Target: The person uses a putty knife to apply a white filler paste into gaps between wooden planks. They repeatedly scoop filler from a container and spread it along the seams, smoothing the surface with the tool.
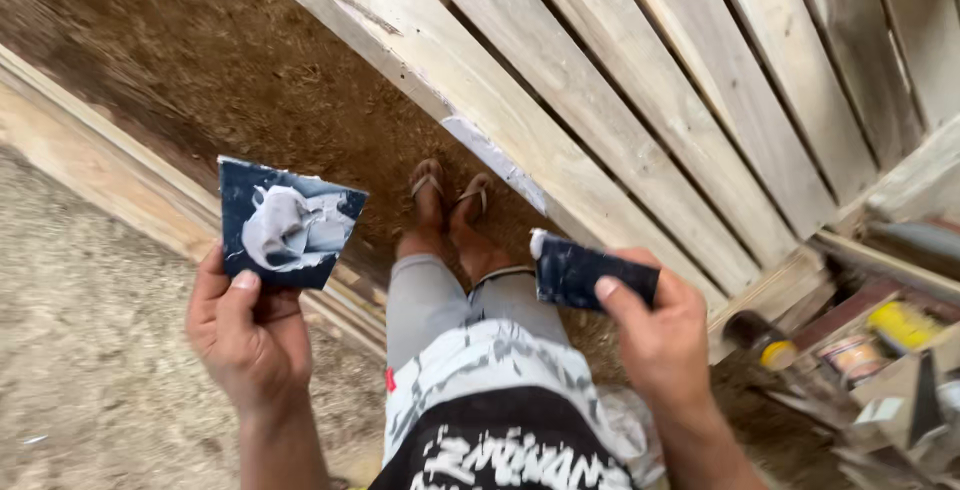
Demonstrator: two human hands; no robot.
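Head view: left hand (pixel 245 335) pinching putty-smeared dark card (pixel 288 225), right hand (pixel 660 335) gripping scraper (pixel 590 272).

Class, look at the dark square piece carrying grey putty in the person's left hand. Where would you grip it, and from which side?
Grip the dark square piece at its bare lower edge, coming from below, as the left hand does with thumb on front. The grey putty covers the middle and upper face, so only the lower margin is clean to pinch.

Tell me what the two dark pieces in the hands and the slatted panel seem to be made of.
Left piece: thin, stiff dark sheet, maybe sandpaper, carrying a grey putty-like blob. Right piece: similar dark sheet, folded, pale smear at its tip. Slatted panel: bare unfinished wood, visible grain and gaps.
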